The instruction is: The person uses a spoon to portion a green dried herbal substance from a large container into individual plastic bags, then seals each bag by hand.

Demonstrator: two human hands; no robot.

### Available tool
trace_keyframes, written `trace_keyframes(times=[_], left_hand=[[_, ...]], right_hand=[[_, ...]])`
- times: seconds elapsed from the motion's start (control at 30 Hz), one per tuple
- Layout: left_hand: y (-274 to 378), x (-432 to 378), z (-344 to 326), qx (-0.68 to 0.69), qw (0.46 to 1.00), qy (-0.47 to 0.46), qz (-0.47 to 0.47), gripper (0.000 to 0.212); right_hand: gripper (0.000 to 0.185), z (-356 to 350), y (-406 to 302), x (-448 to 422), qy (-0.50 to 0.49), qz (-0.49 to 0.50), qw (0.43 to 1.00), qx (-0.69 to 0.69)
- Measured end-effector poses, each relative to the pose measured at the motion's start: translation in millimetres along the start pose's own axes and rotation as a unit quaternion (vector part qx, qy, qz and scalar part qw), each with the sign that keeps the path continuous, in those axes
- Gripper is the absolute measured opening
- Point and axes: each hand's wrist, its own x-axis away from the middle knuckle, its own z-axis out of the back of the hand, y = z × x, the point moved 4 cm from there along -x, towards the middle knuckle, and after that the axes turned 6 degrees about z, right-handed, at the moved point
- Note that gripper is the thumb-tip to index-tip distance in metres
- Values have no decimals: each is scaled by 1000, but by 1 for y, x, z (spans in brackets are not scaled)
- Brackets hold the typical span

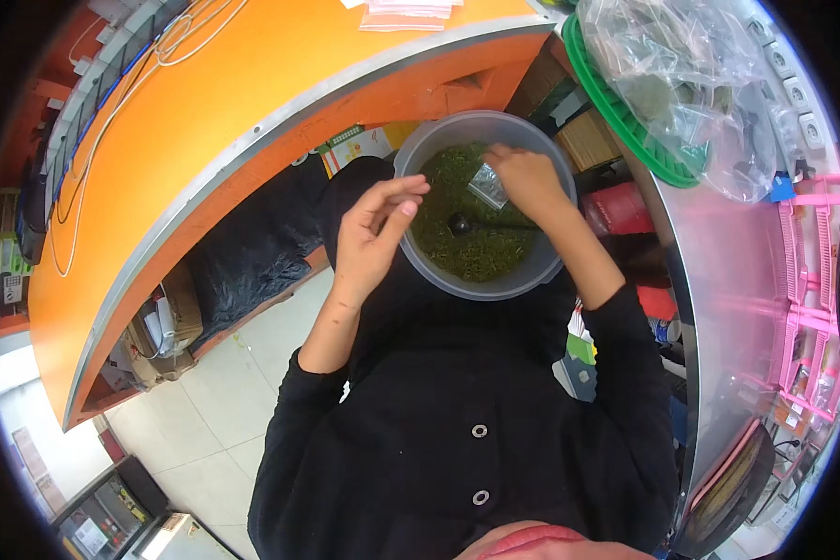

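Observation:
A round translucent plastic tub (486, 290) stands at my lap, its bottom covered with loose dried green herb (490, 255). My right hand (521, 175) reaches over the tub with its fingers at the upper edge of a small clear plastic bag (488, 187); whether they grip it cannot be told. A black scoop (460, 225) lies on the herb, its handle pointing right under my right forearm. My left hand (381, 217) is raised at the tub's left rim, fingers apart from the thumb, holding nothing.
An orange counter (203, 91) curves across the upper left, bearing cables and a stack of small plastic bags (406, 14). At the upper right, a green basket (602, 91) holds a large clear plastic bag (679, 77). Pink plastic racks (805, 280) stand on the right-hand counter (721, 280).

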Motion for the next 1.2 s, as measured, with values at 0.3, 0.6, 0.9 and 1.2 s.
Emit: trace_keyframes(times=[0.3, 0.6, 0.9, 1.2], left_hand=[[-4, -7, -13, -99, 994, -19, -32, 31], [-33, -40, -44, -217, 960, -159, 79, 15], [-20, -28, -68, -187, 979, -85, -4, 43], [-37, -24, -67, -110, 987, -105, 59, 25]], right_hand=[[8, -29, 14, -5, -32, 41, 992, 116], [9, 98, -10, 26, 54, -11, 979, -199], [9, 88, -24, 30, 94, -18, 969, -227], [15, 96, -26, 25, 36, -56, 949, -308]])
